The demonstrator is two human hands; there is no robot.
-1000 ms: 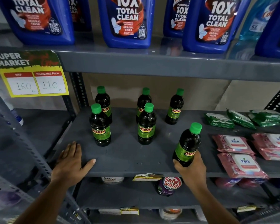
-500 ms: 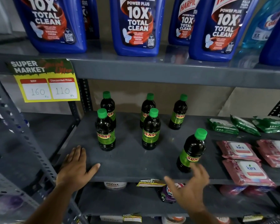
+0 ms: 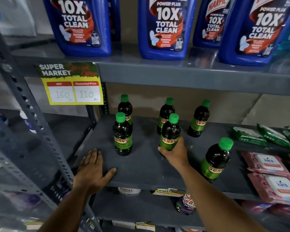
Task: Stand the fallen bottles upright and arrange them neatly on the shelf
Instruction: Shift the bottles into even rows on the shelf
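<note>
Right hand [image 3: 173, 152] grips a dark green-capped plastic bottle [image 3: 169, 133].
Likely for nudging it into line; left hand [image 3: 92, 168] lies flat and spread at 8 o'clock, bracing.

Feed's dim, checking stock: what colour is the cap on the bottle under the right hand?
Bright green cap on the dark Sunny bottle; clearest in the head view.

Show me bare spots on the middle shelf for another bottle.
Free: between front-left bottle and the bottle in the right hand; front strip between left hand and front-right bottle. Crowded: wipes packs at right; back row.
</note>
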